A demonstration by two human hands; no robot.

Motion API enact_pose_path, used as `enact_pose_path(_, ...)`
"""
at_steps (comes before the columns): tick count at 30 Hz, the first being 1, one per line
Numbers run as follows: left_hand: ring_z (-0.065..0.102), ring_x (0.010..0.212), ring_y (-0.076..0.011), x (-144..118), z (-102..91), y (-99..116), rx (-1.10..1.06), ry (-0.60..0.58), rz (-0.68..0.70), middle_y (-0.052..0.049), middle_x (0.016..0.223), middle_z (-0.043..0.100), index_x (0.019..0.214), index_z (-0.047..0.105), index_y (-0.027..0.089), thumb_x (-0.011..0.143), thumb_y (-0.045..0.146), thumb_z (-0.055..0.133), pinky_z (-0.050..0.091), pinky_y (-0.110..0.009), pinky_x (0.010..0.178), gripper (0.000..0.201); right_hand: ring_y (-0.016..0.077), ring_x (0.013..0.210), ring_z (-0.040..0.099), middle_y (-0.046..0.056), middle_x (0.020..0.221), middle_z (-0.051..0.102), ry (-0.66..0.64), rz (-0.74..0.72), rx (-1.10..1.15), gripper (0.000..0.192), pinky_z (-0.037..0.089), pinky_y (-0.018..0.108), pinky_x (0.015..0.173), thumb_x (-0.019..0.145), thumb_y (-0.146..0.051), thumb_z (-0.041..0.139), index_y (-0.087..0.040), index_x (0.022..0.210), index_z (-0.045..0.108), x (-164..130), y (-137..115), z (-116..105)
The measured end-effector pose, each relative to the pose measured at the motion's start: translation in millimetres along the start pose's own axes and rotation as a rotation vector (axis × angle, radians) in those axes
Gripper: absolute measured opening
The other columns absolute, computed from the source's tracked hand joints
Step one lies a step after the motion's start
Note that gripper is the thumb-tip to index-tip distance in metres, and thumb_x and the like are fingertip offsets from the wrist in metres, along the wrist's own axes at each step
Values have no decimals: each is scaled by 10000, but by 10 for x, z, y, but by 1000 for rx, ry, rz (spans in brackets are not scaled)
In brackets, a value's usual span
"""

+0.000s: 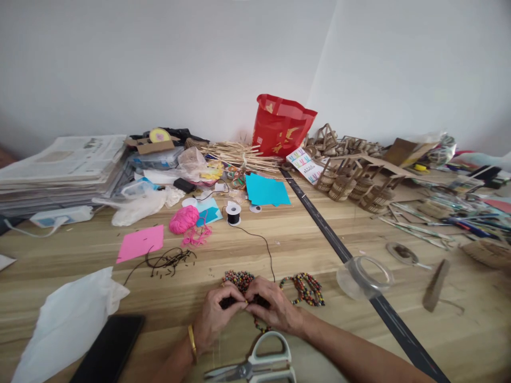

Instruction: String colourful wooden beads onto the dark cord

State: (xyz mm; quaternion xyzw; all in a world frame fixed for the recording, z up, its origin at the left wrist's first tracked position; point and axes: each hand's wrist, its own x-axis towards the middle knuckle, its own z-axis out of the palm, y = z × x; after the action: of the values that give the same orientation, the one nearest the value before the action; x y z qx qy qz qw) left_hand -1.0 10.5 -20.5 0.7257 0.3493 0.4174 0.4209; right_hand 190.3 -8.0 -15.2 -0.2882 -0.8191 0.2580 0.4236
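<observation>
While both hands meet low at the middle of the wooden table [303, 239], the scene reads as follows:

Left hand [213, 318]: fingers curled in narrow, tips pinched on the dark beadwork between the two hands; a gold bangle [192, 340] sits on the wrist.
Right hand [275, 308]: fingers bent and close together, tips pressed to the same beads, touching the left fingertips; whether a thread end is held cannot be told.
Beaded piece [239, 279]: a cluster of small multicoloured beads, partly under the fingers, bulging just beyond the fingertips; its long axis runs left to right across the table.
Beaded strands [305, 287]: looped just to the right of the right fingers, touching the table, also lying left to right.
Black thread [267, 250]: runs from beyond the fingertips away to a black spool [233, 214], standing upright well beyond the hands.
Scissors [259, 364]: just behind the wrists, white handles near the right forearm, blades pointing left.
Black bits [170, 260]: scattered beyond and left of the left fingers.
Pink paper [140, 243], pink yarn ball [183, 219]: farther beyond, to the left.
Clear round lid [365, 276]: right of the right hand, on a dark strip [319, 223].
White plastic bag [67, 319], black phone [107, 351]: left of the left wrist.
</observation>
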Motion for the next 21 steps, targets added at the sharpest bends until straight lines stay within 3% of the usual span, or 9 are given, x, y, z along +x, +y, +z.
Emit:
enact_pose_path(7,620,655,-171,20,-38,78,28,-40,65,-34,648,680,645,664,154,803,245,673,477,-279,675,183,184,811,559,77,843,608,-33,-23,-62,29,464,303,726,893,-204,516,-182,887,534,7,-12,3)
enact_pose_path(12,601,653,-173,24,-58,116,52,-23,96,-28,633,656,646,642,156,838,326,643,458,-306,698,256,193,775,563,71,804,592,-28,-101,-45,159,455,329,708,839,-304,519,-194,731,484,34,-67,-25)
enact_pose_path(16,605,658,-176,14,-32,120,73,-21,140,-31,638,667,649,643,159,843,343,640,450,-328,725,267,191,761,573,71,784,614,11,-77,-41,234,460,323,699,866,-406,566,-184,812,512,0,-21,2)
enact_pose_path(21,606,666,-179,17,-16,142,107,-25,165,-38,641,666,657,643,160,858,326,622,462,-323,698,262,168,741,582,68,772,639,-16,-5,-21,116,474,288,694,930,-250,508,-180,847,546,-20,11,11)
